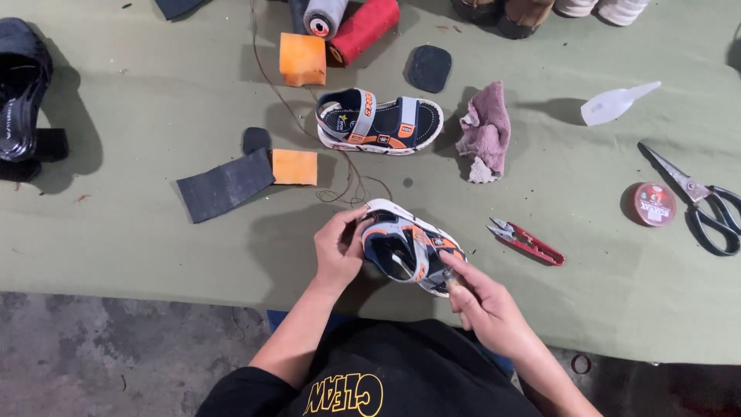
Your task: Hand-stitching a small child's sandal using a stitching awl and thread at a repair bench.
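Note:
My left hand [340, 249] grips the heel end of a small child's sandal [409, 245], navy with grey and orange straps, held tilted above the front edge of the green-covered table [154, 247]. My right hand [482, 297] holds the sandal's toe end and pinches a thin metal tool whose tip pokes into the sandal. The matching sandal [380, 122] lies flat on the cloth farther back. A brown thread [351, 181] runs from the held sandal up toward the spools.
Red thread snips [526, 242] lie right of the sandal. Scissors [698, 199], a round tape roll [654, 204], a pink rag [486, 130], orange sponge pieces [295, 166], a dark rubber strip [225, 185] and thread spools [363, 27] lie around. A black shoe [21, 93] sits far left.

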